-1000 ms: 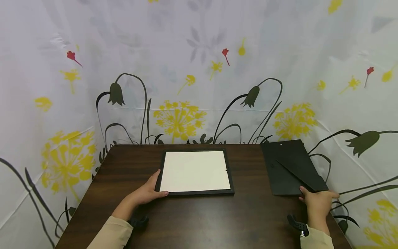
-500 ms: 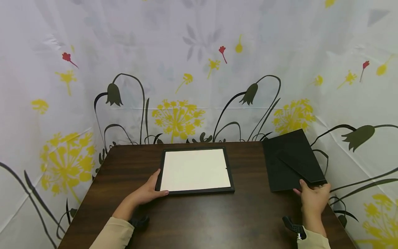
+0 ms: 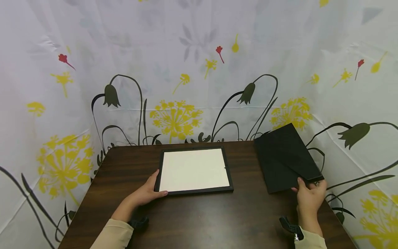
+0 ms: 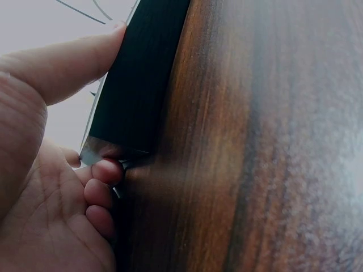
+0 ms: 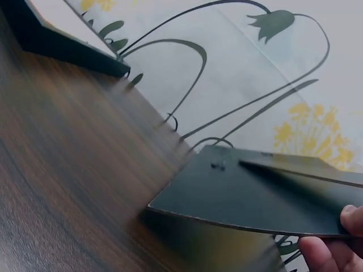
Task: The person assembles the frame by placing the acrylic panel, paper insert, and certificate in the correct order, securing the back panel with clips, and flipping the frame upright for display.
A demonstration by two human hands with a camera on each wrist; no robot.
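Near the far edge of the table [image 3: 211,221], left of the middle, a black frame [image 3: 202,191] lies with a pale panel [image 3: 194,169] showing inside its rim. The left hand [image 3: 141,195] holds the frame's near left corner: its thumb reaches along the near side while the other fingers go round the left side, so the grasp is wide but closed on the corner. In the left wrist view the thumb's tip meets the rim, and the fingertips curl in at the corner's end.

Well to the right, a black board [image 3: 276,152] is held at a slant by the right hand [image 3: 311,199]. Those fingers are pinched together on its near right corner, thumb on top and the others below. A narrow flap [image 3: 308,174] runs across the board's face toward that hand (in the right wrist view it stands a little away from the surface). The board's near left corner hangs low over the wood; whether it touches I cannot tell.

Frame and board are apart, with dark wood grain between them. Behind the table hangs a pale cloth [image 3: 174,52] printed with yellow, red and dark green flowers. Both sleeves [image 3: 113,233] are beige.
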